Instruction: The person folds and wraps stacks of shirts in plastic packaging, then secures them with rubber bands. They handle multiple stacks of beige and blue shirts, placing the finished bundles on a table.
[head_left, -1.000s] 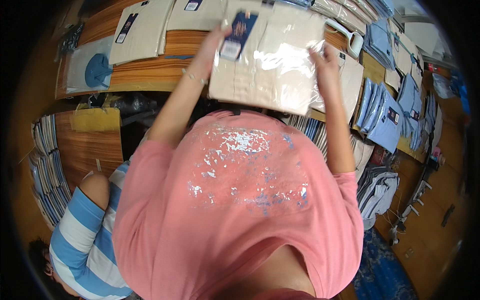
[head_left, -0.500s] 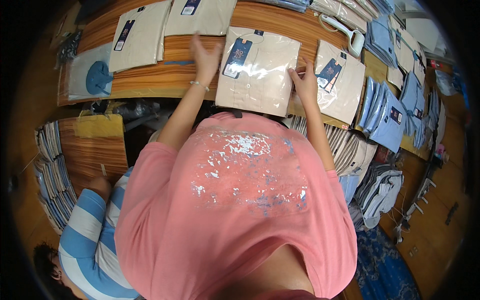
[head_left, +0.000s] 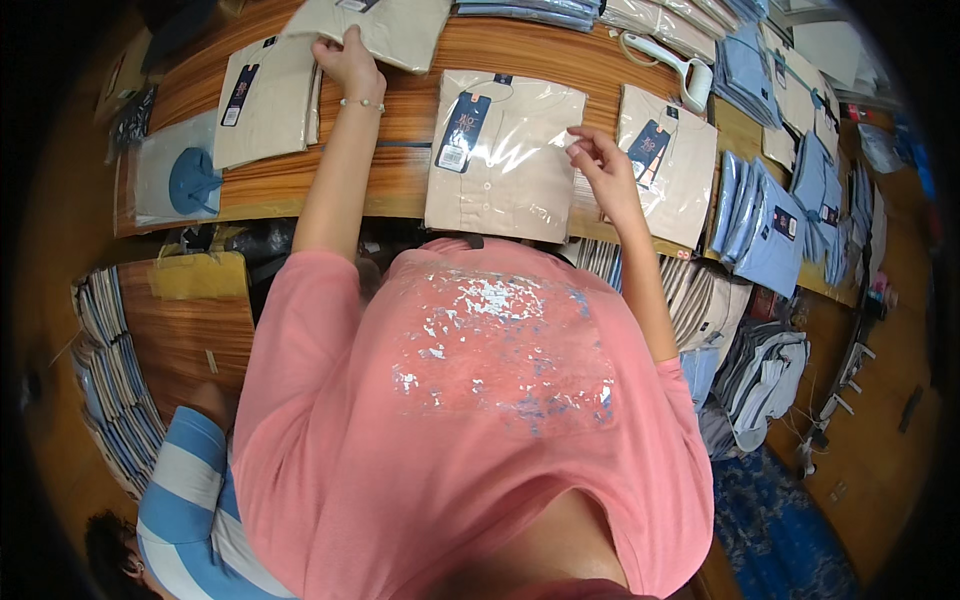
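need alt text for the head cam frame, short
A person in a pink T-shirt leans over a wooden table of bagged beige shirts: the left hand rests on one folded shirt pack, the right hand hovers at the edge of the centre pack. Light-blue shirt packs lie to the right; another person in a striped top sits lower left.

Four bagged shirts lie on the wooden counter [head_left: 380, 180]: one packet [head_left: 505, 155] at the near edge, another packet [head_left: 668, 165] just right of it, a third [head_left: 265, 100] to the left, a fourth [head_left: 395, 28] toward the far edge. Folded stacks [head_left: 770, 215] line the right end.
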